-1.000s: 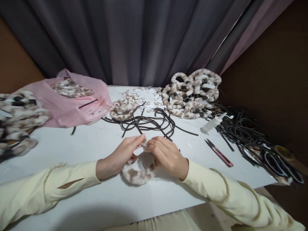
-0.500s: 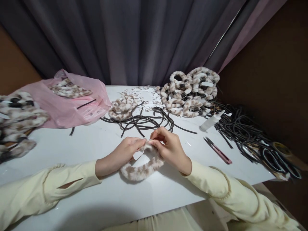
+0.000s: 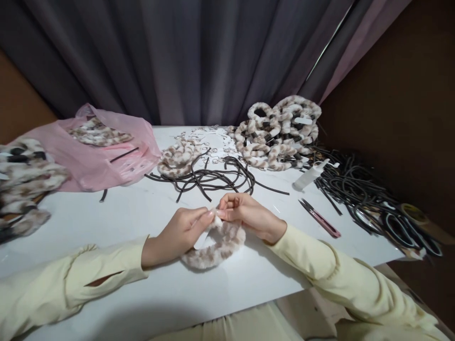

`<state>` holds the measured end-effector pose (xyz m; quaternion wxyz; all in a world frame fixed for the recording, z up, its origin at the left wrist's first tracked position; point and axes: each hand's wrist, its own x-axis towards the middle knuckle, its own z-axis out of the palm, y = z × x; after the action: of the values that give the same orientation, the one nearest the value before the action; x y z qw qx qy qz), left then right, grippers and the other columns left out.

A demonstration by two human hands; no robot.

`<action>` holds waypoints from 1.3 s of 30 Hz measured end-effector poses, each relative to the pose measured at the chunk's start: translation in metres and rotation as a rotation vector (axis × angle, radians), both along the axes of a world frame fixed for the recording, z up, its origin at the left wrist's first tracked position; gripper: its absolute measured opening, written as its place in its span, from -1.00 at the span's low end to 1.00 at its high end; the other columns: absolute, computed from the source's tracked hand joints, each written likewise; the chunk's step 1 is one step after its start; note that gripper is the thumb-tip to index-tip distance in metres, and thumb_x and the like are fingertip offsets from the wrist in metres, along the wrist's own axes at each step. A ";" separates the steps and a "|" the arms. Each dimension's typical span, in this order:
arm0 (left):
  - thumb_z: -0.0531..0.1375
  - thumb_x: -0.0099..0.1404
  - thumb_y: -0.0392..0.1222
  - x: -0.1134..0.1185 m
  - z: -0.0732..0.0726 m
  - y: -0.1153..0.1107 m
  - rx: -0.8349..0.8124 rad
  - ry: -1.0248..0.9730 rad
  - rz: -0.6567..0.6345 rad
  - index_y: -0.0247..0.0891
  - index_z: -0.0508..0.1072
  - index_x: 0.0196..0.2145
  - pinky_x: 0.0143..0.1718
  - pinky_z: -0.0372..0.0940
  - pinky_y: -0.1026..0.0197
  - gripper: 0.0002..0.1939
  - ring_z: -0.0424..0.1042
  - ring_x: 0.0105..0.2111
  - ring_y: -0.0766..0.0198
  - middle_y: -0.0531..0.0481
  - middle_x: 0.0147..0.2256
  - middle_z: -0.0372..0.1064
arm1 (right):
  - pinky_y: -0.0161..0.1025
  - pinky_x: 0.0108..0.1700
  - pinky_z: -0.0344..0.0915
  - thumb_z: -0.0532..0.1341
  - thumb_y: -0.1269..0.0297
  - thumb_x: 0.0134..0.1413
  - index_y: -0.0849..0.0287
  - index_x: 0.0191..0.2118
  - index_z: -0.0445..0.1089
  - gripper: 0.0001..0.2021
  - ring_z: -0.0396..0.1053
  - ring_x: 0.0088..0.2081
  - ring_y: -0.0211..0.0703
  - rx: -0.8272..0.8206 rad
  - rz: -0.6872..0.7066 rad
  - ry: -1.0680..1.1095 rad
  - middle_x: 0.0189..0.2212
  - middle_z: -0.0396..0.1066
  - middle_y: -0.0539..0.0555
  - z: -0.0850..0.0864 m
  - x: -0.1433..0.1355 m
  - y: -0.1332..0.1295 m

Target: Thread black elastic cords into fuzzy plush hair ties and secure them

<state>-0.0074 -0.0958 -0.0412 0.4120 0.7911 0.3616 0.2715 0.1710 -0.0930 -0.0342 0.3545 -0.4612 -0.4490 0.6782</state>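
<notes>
Dark grey pleated curtains (image 3: 199, 61) hang behind a white tabletop (image 3: 213, 291). Between the person's two hands is a ring of fluffy plush fabric, white with brown blotches (image 3: 213, 255), its lower curve resting on or close to the tabletop, just below the fingers. The left hand (image 3: 177, 237) pinches the ring's upper edge between thumb and forefinger. The right hand (image 3: 252, 215) pinches the same upper edge, thumb against forefinger, its tips almost touching the left ones; whether something finer lies between them is too small to tell. A flat white tag (image 3: 202, 240) shows inside the ring, beside the left fingers. Both arms wear pale yellow sleeves (image 3: 313, 265).

Just beyond the fingers lies a loose tangle of black cords (image 3: 227, 177). Past it are a small heap of similar plush rings (image 3: 174, 163) and, near that, scattered small metal pieces (image 3: 216, 161). To the right of the fingers lie pink-handled thread snips (image 3: 322, 220), then a translucent white squeeze bottle (image 3: 306, 180), with a large black cord pile (image 3: 359, 184) farther out. Beyond, far right, rises a tall plush stack (image 3: 280, 128). Well left of the fingers spreads a pink plastic bag (image 3: 142, 137), with another plush pile (image 3: 31, 182) beside it.
</notes>
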 end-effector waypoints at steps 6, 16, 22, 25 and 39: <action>-0.02 0.25 -0.13 -0.011 0.004 0.004 0.338 0.134 -0.201 -0.22 0.26 -0.52 -0.47 0.07 0.26 -0.77 0.13 -0.57 0.31 0.01 -0.57 0.18 | -0.39 -0.52 0.23 0.22 0.50 -0.28 0.25 -0.54 0.29 -0.91 0.32 -0.58 -0.32 -0.025 0.238 -0.029 -0.63 0.35 -0.05 0.000 0.006 0.000; -0.08 0.33 -0.03 -0.001 0.008 0.007 -0.182 -0.034 -0.038 -0.25 0.13 -0.55 -0.50 0.02 0.31 -0.65 0.06 -0.56 0.40 0.14 -0.58 0.02 | -0.17 -0.15 0.28 0.31 0.18 -0.07 0.20 -0.28 0.31 -0.74 0.29 -0.19 -0.11 1.147 0.025 -0.514 -0.28 0.33 0.14 0.025 0.018 -0.012; -0.05 0.31 0.00 0.004 0.011 0.005 -0.341 -0.106 -0.036 -0.26 0.15 -0.54 -0.52 0.04 0.33 -0.65 0.05 -0.55 0.41 0.14 -0.57 0.00 | -0.20 -0.28 0.24 0.10 0.44 0.15 0.21 -0.35 0.26 -0.94 0.21 -0.32 -0.17 1.373 0.065 -0.669 -0.38 0.31 0.12 0.006 0.006 -0.017; 0.03 0.26 0.05 0.005 0.010 0.005 -0.547 -0.177 0.060 -0.25 0.11 -0.55 -0.63 -0.03 0.35 -0.64 0.00 -0.60 0.43 0.15 -0.59 -0.05 | -0.19 -0.35 0.19 0.02 0.52 0.15 0.21 -0.45 0.25 -0.80 0.21 -0.34 -0.14 1.587 0.053 -0.797 -0.44 0.33 0.12 0.001 0.005 -0.018; 0.07 0.22 0.07 0.007 0.011 0.006 -0.660 -0.209 0.102 -0.27 0.13 -0.53 -0.68 -0.09 0.42 -0.63 -0.06 -0.62 0.47 0.16 -0.57 -0.07 | -0.23 -0.33 0.30 0.00 0.60 0.11 0.34 -0.45 0.32 -0.78 0.32 -0.28 -0.12 1.764 0.066 -0.761 -0.35 0.39 0.22 -0.003 0.004 -0.024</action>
<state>-0.0005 -0.0900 -0.0305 0.6663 0.5640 0.4248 0.2400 0.1750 -0.1166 -0.0372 0.3851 -0.2049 -0.8955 -0.0889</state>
